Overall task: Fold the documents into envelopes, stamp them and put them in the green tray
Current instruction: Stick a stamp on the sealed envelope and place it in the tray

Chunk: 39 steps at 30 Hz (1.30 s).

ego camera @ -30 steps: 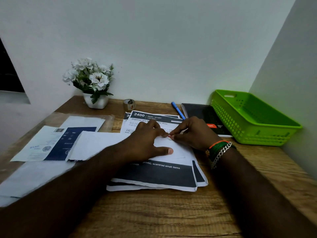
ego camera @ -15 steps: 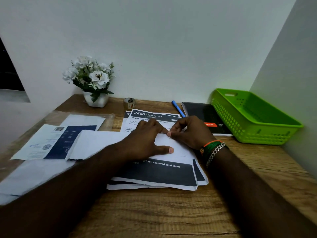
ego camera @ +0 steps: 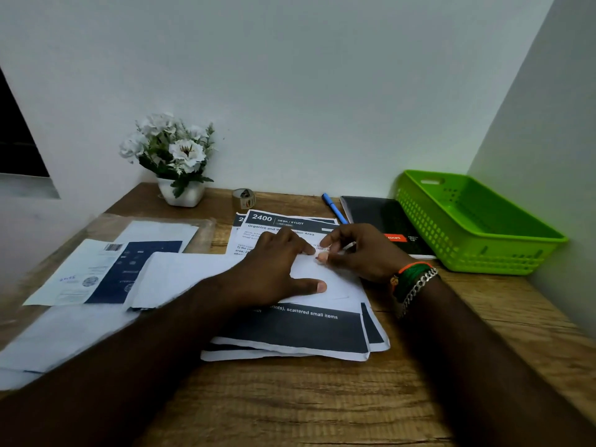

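Note:
A long white envelope lies across a stack of black-and-white printed documents in the middle of the wooden desk. My left hand rests flat on the envelope and presses it down, thumb spread toward me. My right hand, wearing bracelets, has curled fingers; its thumb and forefinger pinch the envelope's far edge just beside my left fingertips. The green tray stands at the right against the wall, and nothing shows inside it.
A black notebook and a blue pen lie between the documents and the tray. A tape roll and a white flower pot stand at the back. Blue-and-white papers and a clear sleeve cover the left side.
My right hand has shifted slightly to the left along the envelope's far edge, and its forefinger has lifted a little off the thumb. My left hand stays pressed in place.

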### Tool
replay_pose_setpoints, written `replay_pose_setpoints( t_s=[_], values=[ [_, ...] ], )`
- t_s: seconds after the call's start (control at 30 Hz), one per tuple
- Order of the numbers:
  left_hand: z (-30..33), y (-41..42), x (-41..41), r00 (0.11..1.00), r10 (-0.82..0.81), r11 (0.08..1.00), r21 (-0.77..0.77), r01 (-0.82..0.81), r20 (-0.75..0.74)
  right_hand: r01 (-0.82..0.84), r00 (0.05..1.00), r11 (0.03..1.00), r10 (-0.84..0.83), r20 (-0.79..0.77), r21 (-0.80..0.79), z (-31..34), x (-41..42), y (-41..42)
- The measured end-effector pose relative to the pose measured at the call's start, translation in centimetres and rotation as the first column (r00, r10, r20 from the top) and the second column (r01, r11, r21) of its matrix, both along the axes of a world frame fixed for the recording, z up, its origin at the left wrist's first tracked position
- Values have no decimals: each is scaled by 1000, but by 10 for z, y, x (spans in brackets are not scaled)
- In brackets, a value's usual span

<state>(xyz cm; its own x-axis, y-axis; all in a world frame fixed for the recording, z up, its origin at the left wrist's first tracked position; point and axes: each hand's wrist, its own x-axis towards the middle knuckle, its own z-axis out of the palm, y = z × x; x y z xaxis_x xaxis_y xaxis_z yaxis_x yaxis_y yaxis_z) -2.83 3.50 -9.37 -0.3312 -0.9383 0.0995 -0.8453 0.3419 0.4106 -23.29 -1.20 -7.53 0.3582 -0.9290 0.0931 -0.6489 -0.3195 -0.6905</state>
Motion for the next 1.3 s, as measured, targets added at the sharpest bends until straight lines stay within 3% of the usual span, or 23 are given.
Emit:
replay_pose_setpoints(
  t_s=[0.1, 0.23, 0.57, 0.63, 0.8, 1.03, 1.2, 1.3],
  values=[
    [-1, -1, 1, 1000, 4, 1000, 14, -4, 0, 100, 994, 994, -98, 49, -45, -5, 5, -1],
    [0, -1, 0, 1000, 7, 1000, 20, -7, -1, 145, 980, 983, -159, -122, -114, -9, 10, 0],
    [-2, -2, 0, 1000, 8, 1000, 12, -8, 18, 164, 972, 981, -179, -153, -108, -9, 10, 1],
    [-3, -4, 1, 1000, 12, 1000, 18, -13, 18, 216, 968, 971, -226, -107, -99, -11, 11, 1],
    [-5, -5, 1, 999, 34, 999, 15, -34, 32, 345, 896, 906, -395, -202, -245, -14, 23, 1],
    [-4, -6, 0, 998, 70, 998, -1, -70, -10, 254, 958, 962, -265, -107, -105, -9, 15, 0],
    [-6, -6, 2, 992, 89, 993, -63, -96, -93, 228, 962, 969, -239, -131, -91, -9, 16, 2],
    [-5, -6, 3, 983, 111, 990, -67, -122, -145, 222, 972, 973, -226, -65, -66, -9, 15, 1]
  ],
)
